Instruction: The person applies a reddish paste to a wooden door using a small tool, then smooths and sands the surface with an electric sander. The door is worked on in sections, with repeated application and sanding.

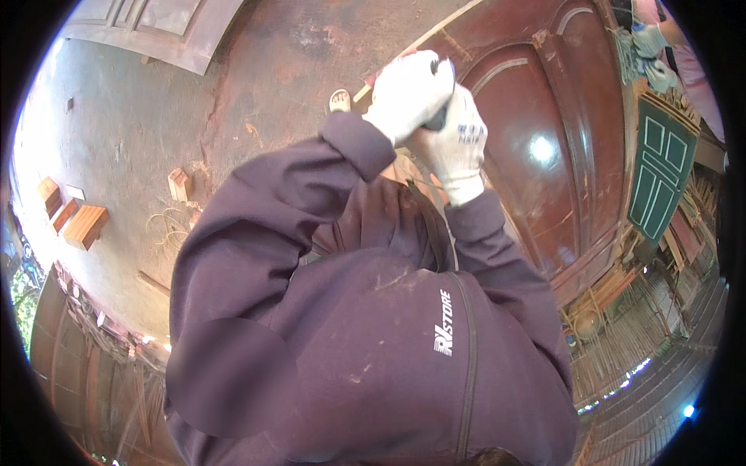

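Observation:
Both my hands wear white work gloves and are raised close together in front of me, at the near edge of a glossy red-brown panelled door [509,109]. My left hand [408,89] is curled closed, with its fingers wrapped around a small dark object [438,116]. Just below and to the right, my right hand [457,147] is closed too and presses against the same dark piece. Most of that object is hidden by the gloves, so its kind cannot be told. A thin dark strip [426,183] shows under the right wrist.
Wooden blocks [85,225] and a smaller block [180,185] lie on the floor at left. A pale panelled door [167,31] lies at far left. On the right are a green door [660,167], stacked timber [610,291] and another person's gloved hand [651,40].

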Demonstrator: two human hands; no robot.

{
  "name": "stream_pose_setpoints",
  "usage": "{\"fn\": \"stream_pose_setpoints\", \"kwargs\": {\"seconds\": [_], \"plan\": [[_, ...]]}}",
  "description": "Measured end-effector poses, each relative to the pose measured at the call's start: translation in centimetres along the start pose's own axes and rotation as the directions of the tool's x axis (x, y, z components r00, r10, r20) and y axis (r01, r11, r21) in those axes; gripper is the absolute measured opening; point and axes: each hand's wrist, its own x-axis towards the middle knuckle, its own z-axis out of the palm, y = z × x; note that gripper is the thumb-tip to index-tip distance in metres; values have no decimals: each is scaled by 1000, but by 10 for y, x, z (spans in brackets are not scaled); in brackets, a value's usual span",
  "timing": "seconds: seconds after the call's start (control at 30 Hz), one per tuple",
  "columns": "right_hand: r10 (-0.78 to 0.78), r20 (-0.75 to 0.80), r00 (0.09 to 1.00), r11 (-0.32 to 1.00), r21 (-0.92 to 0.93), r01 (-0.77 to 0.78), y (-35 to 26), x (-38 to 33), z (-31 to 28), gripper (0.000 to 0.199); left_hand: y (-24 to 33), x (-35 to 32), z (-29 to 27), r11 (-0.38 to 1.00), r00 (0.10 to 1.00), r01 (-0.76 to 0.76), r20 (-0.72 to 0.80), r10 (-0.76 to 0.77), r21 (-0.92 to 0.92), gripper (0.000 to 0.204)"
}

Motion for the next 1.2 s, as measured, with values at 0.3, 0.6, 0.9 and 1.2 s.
{"fn": "stream_pose_setpoints", "kwargs": {"seconds": [0.3,0.6,0.9,1.2], "plan": [[243,210,947,967,18,-253,24,-85,-33,89,-32,-58,96,965,950,-211,-201,240,156,26],[10,68,998,996,87,-16,-18,-7,-9,71,-10,-20,-5,992,998,-54,-14,56,115,35],[152,197,969,987,18,-159,42,-86,-39,86,-19,-60,94,989,977,-141,-155,147,50,31],[-163,63,985,986,43,161,-52,68,22,54,-68,45,-63,987,982,-130,-151,115,-93,40]]}}
